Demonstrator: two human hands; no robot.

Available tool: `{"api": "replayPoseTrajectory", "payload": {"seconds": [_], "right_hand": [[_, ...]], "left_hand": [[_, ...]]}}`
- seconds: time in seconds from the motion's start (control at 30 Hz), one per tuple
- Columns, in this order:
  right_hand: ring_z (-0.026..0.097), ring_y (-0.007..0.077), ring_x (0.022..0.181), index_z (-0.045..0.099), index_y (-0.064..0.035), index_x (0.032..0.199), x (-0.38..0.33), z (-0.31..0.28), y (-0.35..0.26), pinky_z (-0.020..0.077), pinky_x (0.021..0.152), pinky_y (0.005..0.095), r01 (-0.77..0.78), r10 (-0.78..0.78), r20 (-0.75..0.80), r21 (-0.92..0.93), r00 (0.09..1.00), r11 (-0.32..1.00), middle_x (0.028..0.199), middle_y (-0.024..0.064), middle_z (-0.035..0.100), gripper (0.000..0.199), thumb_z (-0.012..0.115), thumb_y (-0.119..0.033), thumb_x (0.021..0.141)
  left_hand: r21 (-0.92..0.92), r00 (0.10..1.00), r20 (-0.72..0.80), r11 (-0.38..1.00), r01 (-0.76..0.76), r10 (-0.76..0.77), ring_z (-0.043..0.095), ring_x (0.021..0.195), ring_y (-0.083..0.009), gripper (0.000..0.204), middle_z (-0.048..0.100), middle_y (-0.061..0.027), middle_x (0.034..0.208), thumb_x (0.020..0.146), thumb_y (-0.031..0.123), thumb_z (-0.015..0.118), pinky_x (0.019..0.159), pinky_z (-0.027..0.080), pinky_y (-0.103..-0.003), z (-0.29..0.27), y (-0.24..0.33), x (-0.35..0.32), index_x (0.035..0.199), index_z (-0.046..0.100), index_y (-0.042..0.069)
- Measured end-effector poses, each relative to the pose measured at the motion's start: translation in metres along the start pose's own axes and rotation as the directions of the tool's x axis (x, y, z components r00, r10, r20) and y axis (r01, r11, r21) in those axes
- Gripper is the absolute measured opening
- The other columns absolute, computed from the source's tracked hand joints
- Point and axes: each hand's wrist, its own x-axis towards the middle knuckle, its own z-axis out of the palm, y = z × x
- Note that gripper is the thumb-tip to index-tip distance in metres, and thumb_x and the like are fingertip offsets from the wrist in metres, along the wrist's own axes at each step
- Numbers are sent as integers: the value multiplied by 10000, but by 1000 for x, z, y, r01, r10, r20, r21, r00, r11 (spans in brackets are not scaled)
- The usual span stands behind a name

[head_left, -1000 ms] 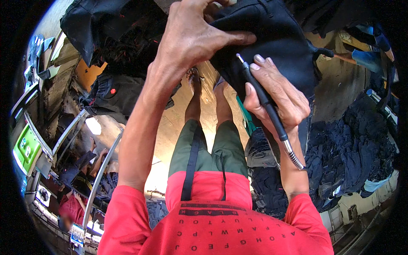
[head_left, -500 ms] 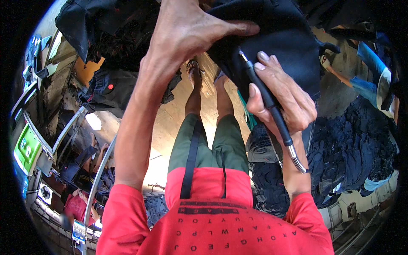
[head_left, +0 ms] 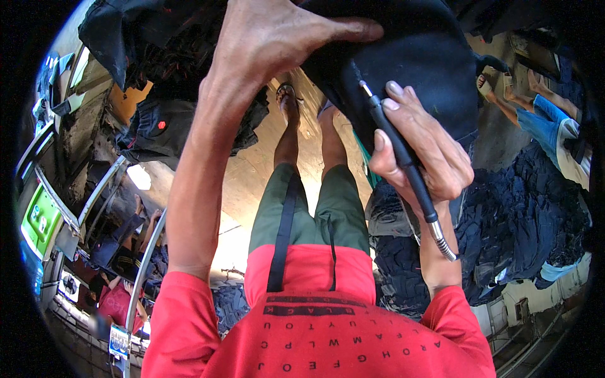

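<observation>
A black cloth garment (head_left: 422,53) is spread at the top, its surface fairly smooth. My left hand (head_left: 268,41) lies on its left side, thumb stretched flat across the cloth; the other fingers are cut off by the upper edge. In my right hand (head_left: 435,151) is a black pen-shaped rotary handpiece (head_left: 400,148), held like a pencil. Its silver tip points up and left at the cloth, close to a faint pale mark; whether it touches I cannot tell. A coiled metal spring sleeve leaves its rear end above my right wrist.
Piles of dark clothing (head_left: 517,214) lie at the right, and more dark garments (head_left: 170,132) at the left. Curved metal rails (head_left: 148,271) and a green tray (head_left: 41,220) stand farther left. Other people (head_left: 120,309) are at the lower left and upper right (head_left: 548,120).
The handpiece tip has shifted slightly down and right, and a faint mark shows beside it on the cloth. My left forearm has moved a little left.
</observation>
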Motion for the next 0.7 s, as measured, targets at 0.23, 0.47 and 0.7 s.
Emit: {"api": "replayPoseTrajectory", "payload": {"seconds": [0.23,0.47,0.7], "right_hand": [[823,339,1028,812,48,1094,7,8,14,663,976,453,60,-61,-75,-7,995,998,1013,199,818,282,843,-49,831],[822,344,1028,814,46,1087,2,7,14,668,968,451,65,-65,-62,11,996,998,997,196,815,268,834,-39,833],[821,352,1030,804,59,1098,-4,1,12,672,967,464,58,-57,-38,17,998,998,993,201,811,271,829,-21,841]], "left_hand": [[147,993,-74,986,-76,88,691,813,-146,612,763,-89,931,692,275,1048,747,582,-301,8,4,-12,1151,746,6],[-91,999,21,995,-37,39,727,824,-158,620,775,-108,916,705,262,1045,738,594,-299,2,-14,2,1177,731,10],[-74,998,60,997,40,-35,756,825,-175,601,798,-133,924,715,240,1043,748,613,-311,0,-11,1,1173,721,20]]}}
